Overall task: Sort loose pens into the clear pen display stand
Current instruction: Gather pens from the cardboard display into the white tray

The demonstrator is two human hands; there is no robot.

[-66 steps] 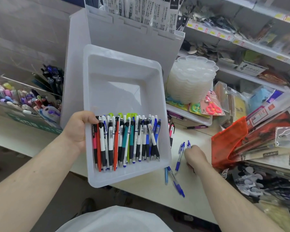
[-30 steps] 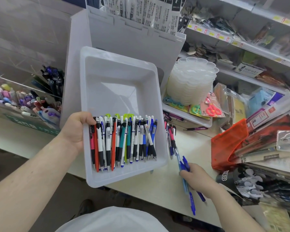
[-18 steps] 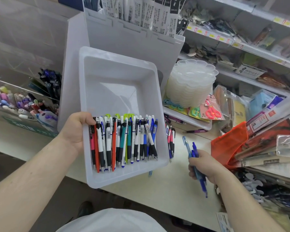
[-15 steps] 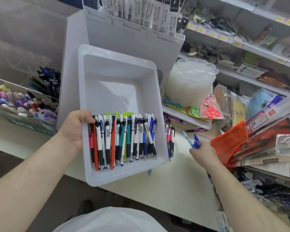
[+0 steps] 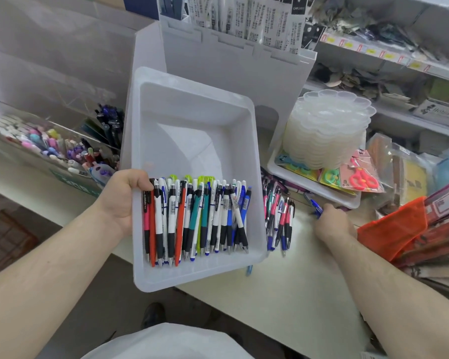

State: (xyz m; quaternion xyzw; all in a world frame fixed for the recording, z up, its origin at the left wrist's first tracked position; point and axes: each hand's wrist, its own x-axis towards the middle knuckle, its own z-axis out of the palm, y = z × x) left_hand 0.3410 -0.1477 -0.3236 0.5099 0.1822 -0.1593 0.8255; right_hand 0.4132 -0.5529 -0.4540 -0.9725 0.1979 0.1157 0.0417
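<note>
The white plastic tray (image 5: 192, 130) is gripped at its left rim by the left hand (image 5: 122, 195) and tilted so the sorted pens (image 5: 195, 218) stay banked at its near end, while blue pens (image 5: 314, 206) are clasped in the curled right hand (image 5: 332, 224) over the counter (image 5: 296, 281), apparently for transfer.

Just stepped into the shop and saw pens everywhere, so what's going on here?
A person is sorting pens at a white counter. The left hand grips the edge of a white tray, where a row of pens lies along the near end. The right hand holds blue pens over the counter. A loose pile of pens lies beside the tray.
</note>
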